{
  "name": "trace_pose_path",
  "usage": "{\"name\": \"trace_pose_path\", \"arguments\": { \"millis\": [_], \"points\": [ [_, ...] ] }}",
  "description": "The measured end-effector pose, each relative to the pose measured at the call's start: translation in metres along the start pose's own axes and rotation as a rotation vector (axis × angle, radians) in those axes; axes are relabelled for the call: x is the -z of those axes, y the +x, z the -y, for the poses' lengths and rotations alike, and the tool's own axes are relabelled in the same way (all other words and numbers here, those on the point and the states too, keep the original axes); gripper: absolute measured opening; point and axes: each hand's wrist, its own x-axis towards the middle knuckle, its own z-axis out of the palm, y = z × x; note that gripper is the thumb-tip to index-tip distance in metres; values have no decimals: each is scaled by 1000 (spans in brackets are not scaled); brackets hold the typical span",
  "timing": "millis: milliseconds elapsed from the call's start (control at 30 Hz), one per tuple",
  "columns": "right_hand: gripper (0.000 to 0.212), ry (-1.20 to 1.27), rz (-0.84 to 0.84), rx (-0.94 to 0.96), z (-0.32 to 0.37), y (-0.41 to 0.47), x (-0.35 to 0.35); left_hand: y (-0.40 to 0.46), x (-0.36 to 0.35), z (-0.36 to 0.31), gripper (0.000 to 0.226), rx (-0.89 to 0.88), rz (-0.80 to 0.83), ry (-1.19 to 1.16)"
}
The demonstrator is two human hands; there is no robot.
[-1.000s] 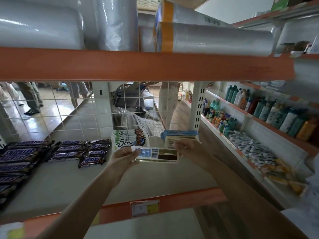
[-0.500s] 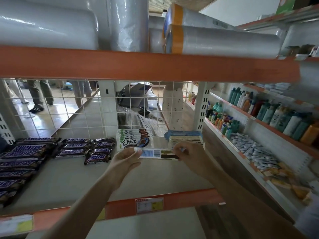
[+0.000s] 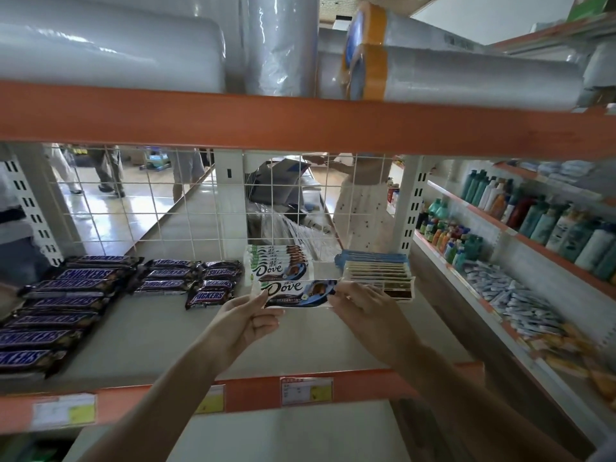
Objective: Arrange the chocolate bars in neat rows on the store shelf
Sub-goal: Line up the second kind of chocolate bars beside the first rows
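Dove bar [image 3: 295,293] was held face up and level above the shelf [image 3: 160,338], just in front of the Dove stack [image 3: 278,266]; left hand [image 3: 245,320] gripped its left end, thumb on top and fingers curled beneath; right hand [image 3: 363,306] pinched its right end, grip closed on the wrapper edge; bar's far edge lay close to the stack, contact could not be told; to the right of the stack stood a row of pale bars [image 3: 378,276] behind the right hand; to the left, Snickers bars [image 3: 100,288] lay in rows on the same shelf, one [image 3: 208,298] apart at the front; wire grid [image 3: 150,201] backed the shelf; wrapped rolls [image 3: 466,75] lay on the upper shelf; bottles [image 3: 550,225] lined the side shelving at right.
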Motion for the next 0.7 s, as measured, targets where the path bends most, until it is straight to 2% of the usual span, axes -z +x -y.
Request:
{"name": "trace_pose_path", "arguments": {
  "millis": [67,133,267,367,433,500,700],
  "points": [
    [53,7,7,-76,1,3,-2,-2,3,-1,23,-22,-15,-13],
    [52,74,-5,-230,0,7,-4,-3,6,-2,23,-43,-30,-19],
    [26,409,17,-592,-3,19,-4,-5,16,-5,22,-82,-33,-15],
    [24,705,202,-835,1,34,-4,-6,20,-4,20,-84,-38,7],
    [28,801,341,-875,4,40,-8,-6,20,-3,19,-84,-50,29],
    [27,802,399,-884,7,43,-12,-7,21,-3,20,-87,-56,42],
    [22,898,305,-991,2,43,-19,-5,32,-2,11,-139,-114,214]
  ]
}}
